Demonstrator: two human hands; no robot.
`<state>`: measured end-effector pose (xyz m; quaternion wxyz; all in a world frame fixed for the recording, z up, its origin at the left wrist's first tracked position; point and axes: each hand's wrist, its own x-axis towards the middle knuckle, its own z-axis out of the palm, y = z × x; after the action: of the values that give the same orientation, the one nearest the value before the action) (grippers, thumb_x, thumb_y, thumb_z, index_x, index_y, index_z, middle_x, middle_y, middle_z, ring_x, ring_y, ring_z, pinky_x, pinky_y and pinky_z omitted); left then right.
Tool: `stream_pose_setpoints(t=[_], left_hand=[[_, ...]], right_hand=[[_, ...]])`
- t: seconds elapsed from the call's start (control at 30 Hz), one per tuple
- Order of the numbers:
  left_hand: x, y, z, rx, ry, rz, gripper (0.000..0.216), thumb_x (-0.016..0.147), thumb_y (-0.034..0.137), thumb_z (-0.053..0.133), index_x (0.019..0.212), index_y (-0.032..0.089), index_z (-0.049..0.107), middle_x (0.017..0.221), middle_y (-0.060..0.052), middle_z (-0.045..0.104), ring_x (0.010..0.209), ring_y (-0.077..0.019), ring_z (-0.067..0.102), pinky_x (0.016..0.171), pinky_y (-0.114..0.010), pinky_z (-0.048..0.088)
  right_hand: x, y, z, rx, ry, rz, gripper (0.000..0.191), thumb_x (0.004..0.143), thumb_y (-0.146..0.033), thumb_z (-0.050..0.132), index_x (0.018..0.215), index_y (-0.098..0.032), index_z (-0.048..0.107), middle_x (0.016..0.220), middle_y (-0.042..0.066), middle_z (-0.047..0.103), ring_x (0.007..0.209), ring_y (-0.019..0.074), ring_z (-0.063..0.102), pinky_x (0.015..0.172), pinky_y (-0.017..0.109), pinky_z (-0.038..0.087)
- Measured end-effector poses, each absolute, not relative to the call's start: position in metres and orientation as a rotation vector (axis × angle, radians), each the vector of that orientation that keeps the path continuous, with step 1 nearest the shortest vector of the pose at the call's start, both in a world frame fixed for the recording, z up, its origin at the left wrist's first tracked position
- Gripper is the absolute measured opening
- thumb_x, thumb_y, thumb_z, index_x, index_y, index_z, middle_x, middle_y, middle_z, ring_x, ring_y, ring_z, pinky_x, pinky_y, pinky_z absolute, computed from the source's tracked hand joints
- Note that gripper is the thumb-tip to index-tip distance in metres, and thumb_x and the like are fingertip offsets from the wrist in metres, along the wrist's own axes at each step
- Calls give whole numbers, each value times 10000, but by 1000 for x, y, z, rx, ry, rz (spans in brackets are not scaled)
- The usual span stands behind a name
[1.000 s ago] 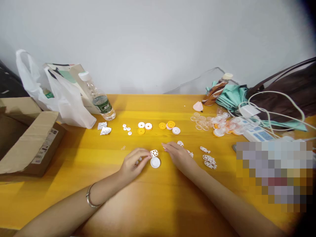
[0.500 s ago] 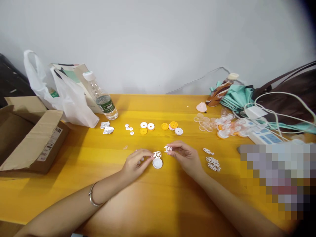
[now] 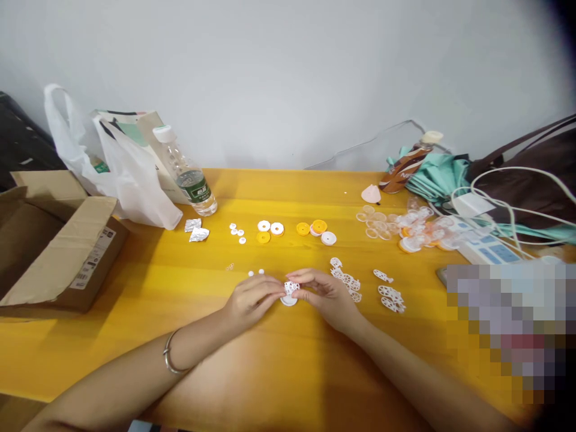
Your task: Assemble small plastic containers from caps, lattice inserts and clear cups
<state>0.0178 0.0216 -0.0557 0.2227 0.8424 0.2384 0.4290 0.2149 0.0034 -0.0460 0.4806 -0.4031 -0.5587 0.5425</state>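
And my left hand (image 3: 252, 300) and right hand (image 3: 330, 301) have fingers pinched on white openwork pieces (image 3: 292, 288) over the white disc (image 3: 288, 302) on the worktop (image 3: 243, 378), seemingly mating them, which calls for careful alignment!

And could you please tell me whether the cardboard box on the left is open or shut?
Open: the cardboard box has its flaps spread apart, and part of its inside shows between them.

Free passage between left hand (image 3: 252, 302) and cardboard box (image 3: 96, 264), foil pieces (image 3: 198, 234) beyond
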Motion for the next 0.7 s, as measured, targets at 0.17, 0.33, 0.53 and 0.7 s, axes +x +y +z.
stream_pose_setpoints(t=[0.17, 0.33, 0.53, 0.7], left_hand=[[18, 21, -56, 2348, 643, 1195, 221, 790, 46, 563, 975, 155, 611, 883, -78, 671, 820, -134, 624, 743, -256, 521], [18, 21, -56, 2362, 617, 1194, 237, 789, 36, 557, 989, 155, 604, 880, -79, 667, 812, -134, 619, 729, -255, 516], [19, 22, -54, 2376, 588, 1210, 236, 782, 25, 560, 982, 148, 593, 868, -77, 668, 814, -130, 617, 727, -248, 514], [19, 22, -53, 2420, 587, 1191, 229, 790, 32, 546, 981, 151, 591, 854, -78, 668, 804, -135, 621, 719, -253, 514]], right_hand=[[212, 2, -46, -1042, -1252, 1463, 168, 634, -247, 740, 790, -223, 681, 785, 5, 711, 748, 155, 659, 749, 310, 515], [212, 1, -45, -1074, -1255, 1474, 167, 638, -262, 736, 778, -215, 657, 759, -4, 703, 727, 139, 652, 731, 291, 511], [212, 2, -45, -1038, -1316, 1421, 203, 659, -259, 724, 828, -204, 624, 738, -2, 669, 717, 129, 633, 723, 282, 512], [213, 2, -45, -1040, -1434, 1373, 140, 710, -268, 681, 827, -202, 643, 753, 9, 671, 720, 135, 623, 719, 292, 508]])
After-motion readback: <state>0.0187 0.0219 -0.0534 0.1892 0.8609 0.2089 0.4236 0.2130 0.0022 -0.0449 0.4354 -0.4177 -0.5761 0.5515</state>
